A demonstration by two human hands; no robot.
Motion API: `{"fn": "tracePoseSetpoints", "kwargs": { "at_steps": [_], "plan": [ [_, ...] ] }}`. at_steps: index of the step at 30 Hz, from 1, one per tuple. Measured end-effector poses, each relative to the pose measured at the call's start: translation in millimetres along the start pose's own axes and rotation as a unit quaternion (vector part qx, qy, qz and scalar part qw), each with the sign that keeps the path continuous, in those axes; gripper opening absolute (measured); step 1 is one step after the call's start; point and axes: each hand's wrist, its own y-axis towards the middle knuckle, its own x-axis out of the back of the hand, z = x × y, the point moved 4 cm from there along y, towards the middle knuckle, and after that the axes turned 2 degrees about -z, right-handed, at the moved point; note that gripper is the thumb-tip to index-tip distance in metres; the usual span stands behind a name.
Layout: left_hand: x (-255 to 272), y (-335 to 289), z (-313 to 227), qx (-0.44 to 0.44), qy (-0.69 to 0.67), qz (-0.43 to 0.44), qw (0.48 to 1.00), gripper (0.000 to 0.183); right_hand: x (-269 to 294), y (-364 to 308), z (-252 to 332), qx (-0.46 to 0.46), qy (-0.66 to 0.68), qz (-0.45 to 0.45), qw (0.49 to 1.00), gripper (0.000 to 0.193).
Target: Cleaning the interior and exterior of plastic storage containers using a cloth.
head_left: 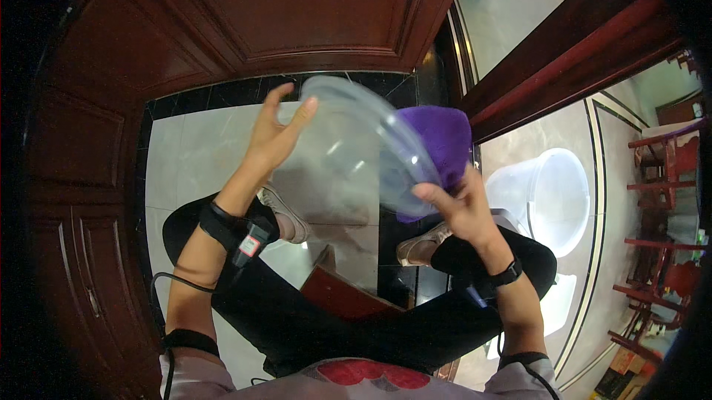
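A clear, round plastic basin [348, 140] is tilted in the air in front of me, slightly blurred. My right hand [467, 211] grips its lower right rim, with the thumb on the near side and the fingers partly hidden. At the upper left of the rim is my left hand [278, 129]. Its thumb and fingers are spread, and the thumb tip overlaps or lies very close to the rim. Just behind the basin, on the right, stands a purple container [437, 137], partly covered by the basin and my right hand.
Right of my knee stands a translucent white bucket [571, 200], with a white container [558, 311] nearer. A reddish-brown wooden piece [345, 295] sits between my legs. Dark wooden cabinets [311, 3] rise ahead and left. Wooden chairs [667, 163] stand far right, beyond a door frame [534, 77].
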Motion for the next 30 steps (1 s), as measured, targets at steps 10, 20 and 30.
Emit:
{"fn": "tracePoseSetpoints", "kwargs": {
  "at_steps": [10, 20, 30],
  "plan": [
    [-36, -18, -19, 0.218, -0.468, 0.208, 0.831, 0.065, -52, -13, -15, 0.359, -0.485, 0.124, 0.788, 0.024],
    [7, -11, -44, 0.129, -0.386, 0.237, 0.882, 0.052, 19, 5, -53, 0.242, -0.413, 0.148, 0.865, 0.016],
    [-41, -35, -46, 0.038, -0.302, 0.159, 0.939, 0.048, -60, 9, -18, 0.05, -0.178, 0.013, 0.983, 0.045]
  ]
}}
